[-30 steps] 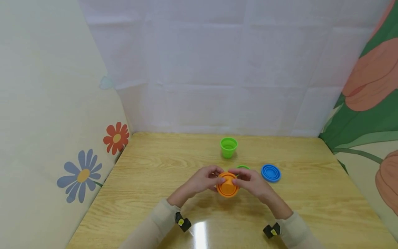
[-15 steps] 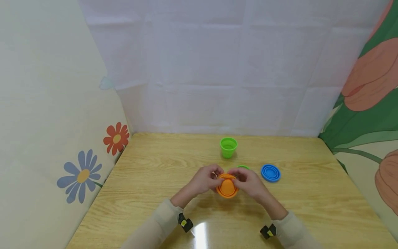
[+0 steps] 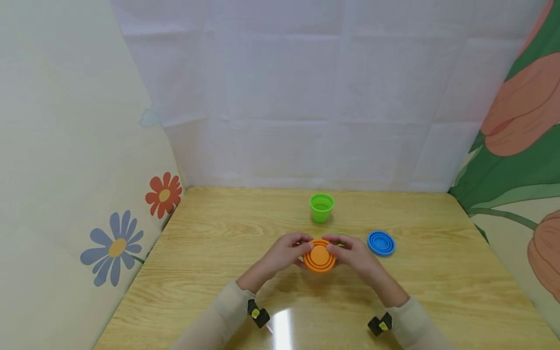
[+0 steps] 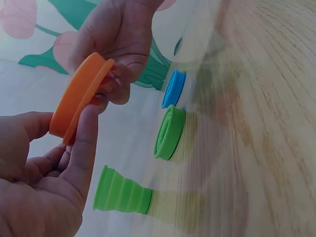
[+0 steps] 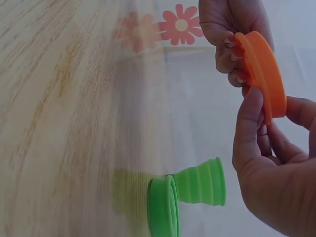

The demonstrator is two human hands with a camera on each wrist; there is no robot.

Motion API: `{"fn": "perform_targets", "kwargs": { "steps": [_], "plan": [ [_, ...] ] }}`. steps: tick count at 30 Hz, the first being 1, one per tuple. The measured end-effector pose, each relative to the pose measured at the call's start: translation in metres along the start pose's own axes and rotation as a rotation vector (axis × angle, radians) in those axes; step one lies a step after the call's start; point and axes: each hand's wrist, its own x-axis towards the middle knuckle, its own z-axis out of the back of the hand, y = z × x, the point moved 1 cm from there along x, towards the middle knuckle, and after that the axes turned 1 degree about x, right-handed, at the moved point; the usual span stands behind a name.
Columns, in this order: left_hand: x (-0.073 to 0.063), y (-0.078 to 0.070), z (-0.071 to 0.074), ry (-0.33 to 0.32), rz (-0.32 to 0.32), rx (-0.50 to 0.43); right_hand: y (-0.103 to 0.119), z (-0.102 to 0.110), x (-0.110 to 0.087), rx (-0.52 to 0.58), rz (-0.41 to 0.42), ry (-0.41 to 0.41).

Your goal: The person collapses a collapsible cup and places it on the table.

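An orange collapsible cup (image 3: 320,257), folded to a flat ringed disc, is held above the table between both hands. My left hand (image 3: 286,253) grips its left edge, thumb on the upper face and fingers underneath. On the opposite edge, my right hand (image 3: 356,256) pinches the cup the same way. In the left wrist view the cup (image 4: 81,96) tilts and shows its smooth outer wall. Just beyond the right fingers lies a folded green collapsible cup (image 4: 170,132), mostly hidden by the hand in the head view.
Farther back, an extended green collapsible cup (image 3: 321,208) stands upright. A folded blue collapsible cup (image 3: 381,243) lies to the right of my right hand. The wooden table (image 3: 210,233) meets a white cloth backdrop (image 3: 280,121) at its far edge.
The orange cup's middle, uneven and askew before, now sits level in concentric rings. Both thumbs have shifted outward to the rim, and the cup has risen slightly in view.
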Motion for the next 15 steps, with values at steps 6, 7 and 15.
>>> {"fn": "perform_targets", "kwargs": {
  "steps": [6, 7, 15],
  "plan": [
    [0.0019, 0.0031, 0.0034, 0.046, 0.037, -0.029, -0.0042, 0.0022, 0.0022, 0.063, -0.027, 0.011],
    [0.002, 0.0037, 0.0038, 0.053, 0.042, -0.03, -0.0045, 0.0022, 0.0023, 0.071, -0.03, 0.01],
    [0.001, 0.0065, 0.0069, 0.048, 0.041, -0.043, -0.0037, -0.0006, 0.0047, 0.078, -0.056, 0.005]
  ]
}}
